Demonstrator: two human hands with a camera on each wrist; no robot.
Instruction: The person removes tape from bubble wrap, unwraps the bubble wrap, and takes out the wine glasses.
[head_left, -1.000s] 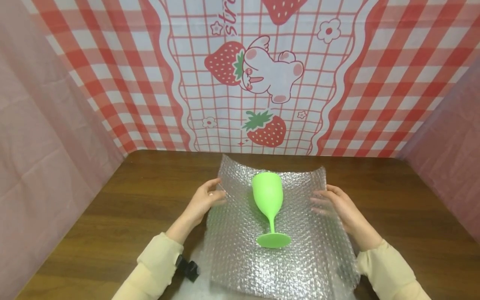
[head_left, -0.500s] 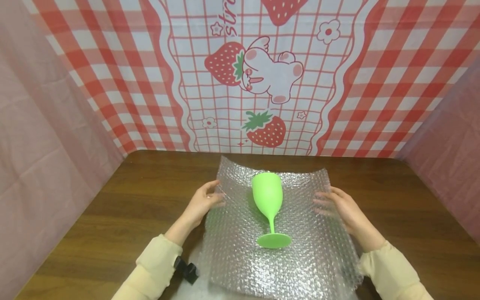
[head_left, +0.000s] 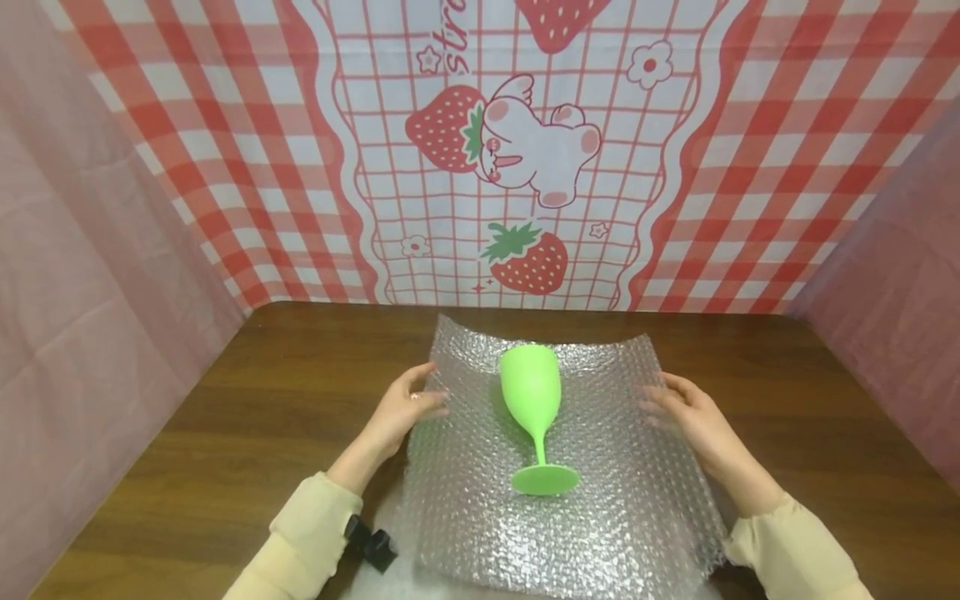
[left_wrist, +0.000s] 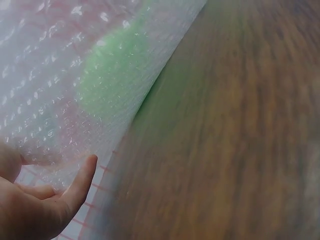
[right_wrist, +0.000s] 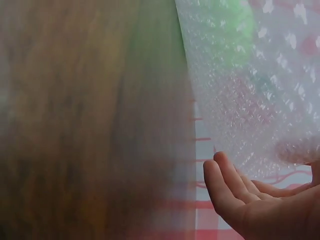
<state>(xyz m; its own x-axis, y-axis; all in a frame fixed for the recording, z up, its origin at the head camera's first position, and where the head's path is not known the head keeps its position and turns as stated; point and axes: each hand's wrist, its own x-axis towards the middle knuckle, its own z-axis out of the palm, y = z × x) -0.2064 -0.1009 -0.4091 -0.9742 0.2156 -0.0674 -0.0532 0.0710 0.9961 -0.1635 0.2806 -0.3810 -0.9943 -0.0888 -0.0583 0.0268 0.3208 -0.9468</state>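
A bright green goblet (head_left: 531, 392) lies on its side on a sheet of clear bubble wrap (head_left: 495, 533), its foot pointing toward me. My left hand (head_left: 393, 417) holds the sheet's left edge between thumb and fingers, and the wrap lifts a little there. At the opposite edge, my right hand (head_left: 701, 421) pinches the wrap in the same way. Neither hand touches the goblet. Through the raised plastic the goblet (left_wrist: 112, 72) shows as a green blur in the left wrist view. Part of the right hand (right_wrist: 265, 210) sits behind the wrap in the right wrist view.
Beneath everything is a dark wooden table (head_left: 195, 450). A red and white strawberry-print cloth (head_left: 480, 192) hangs behind it, with pink curtains (head_left: 97, 292) at the sides. A black device (head_left: 371, 542) is strapped at the left sleeve.
My right fingers have shifted slightly right along with the wrap's edge, and the left hand has drawn a little left and nearer. The goblet stays in place on the sheet.
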